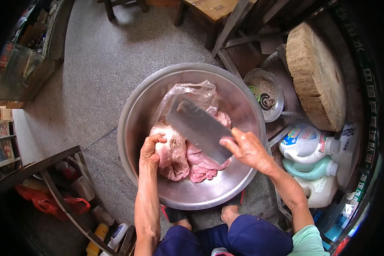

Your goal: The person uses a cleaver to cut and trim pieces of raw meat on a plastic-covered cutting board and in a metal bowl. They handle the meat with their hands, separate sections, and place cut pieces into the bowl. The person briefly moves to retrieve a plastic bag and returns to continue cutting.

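Observation:
A wide metal basin stands on the floor in front of my feet. Inside it lie folded, pinkish pieces of raw meat that look like animal stomach, with a clear plastic bag behind them. My left hand grips the left piece of meat at its edge, thumb and fingers curled round it. In my right hand is a broad cleaver, held above the meat with its blade slanting to the upper left. The blade hides part of the meat, and its handle is covered by my fingers.
At right, a thick round wooden block leans on its side near a metal bowl. Below it are stacked plastic jugs. A wooden stool stands at the back, and a low rack with bags is at left.

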{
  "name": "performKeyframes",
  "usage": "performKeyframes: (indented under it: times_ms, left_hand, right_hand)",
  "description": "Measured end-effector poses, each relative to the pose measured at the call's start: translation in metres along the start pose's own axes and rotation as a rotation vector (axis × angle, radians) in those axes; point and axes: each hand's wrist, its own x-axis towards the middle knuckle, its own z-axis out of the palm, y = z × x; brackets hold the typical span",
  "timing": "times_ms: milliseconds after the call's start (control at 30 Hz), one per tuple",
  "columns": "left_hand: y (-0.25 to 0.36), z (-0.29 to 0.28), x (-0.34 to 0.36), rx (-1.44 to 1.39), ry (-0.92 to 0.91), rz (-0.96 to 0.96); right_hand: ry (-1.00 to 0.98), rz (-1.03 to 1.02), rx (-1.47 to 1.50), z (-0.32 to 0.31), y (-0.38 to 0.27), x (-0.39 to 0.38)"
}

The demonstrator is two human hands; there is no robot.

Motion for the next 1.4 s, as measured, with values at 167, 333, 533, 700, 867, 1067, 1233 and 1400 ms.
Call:
performKeyframes:
  times_ms: [167,333,533,700,867,1067,1233,1400]
  left_hand:
    - [-0.01,0.021,-0.015,0.145,0.104,0.08]
    - [0.0,0.023,-0.016,-0.061,-0.003,0.0]
    - [-0.002,0.017,-0.016,-0.087,0.04,0.035]
    - [-0.011,-0.016,0.004,-0.108,-0.047,0.003]
    - [0.0,0.01,-0.003,-0.262,-0.012,-0.06]
    - [-0.004,0.004,0.0,-0.312,0.09,-0.02]
    - [-0.013,0.011,0.005,-0.379,0.156,0.102]
    - [-0.014,0.024,0.006,-0.348,0.123,0.12]
  right_hand:
    - [0.052,-0.028,-0.113,0.011,0.012,0.007]
    - [0.084,0.041,-0.106,0.0,0.02,0.013]
    - [0.029,-0.105,-0.028,0.013,0.006,0.003]
    - [0.144,-0.023,-0.14,0.018,0.023,0.027]
    - [0.154,0.059,-0.025,0.012,0.026,0.02]
    - [0.152,0.065,-0.018,0.002,0.012,0.002]
    - [0.146,-0.036,0.035,-0.001,0.0,-0.016]
    - [0.053,-0.095,-0.234,0.003,-0.016,-0.015]
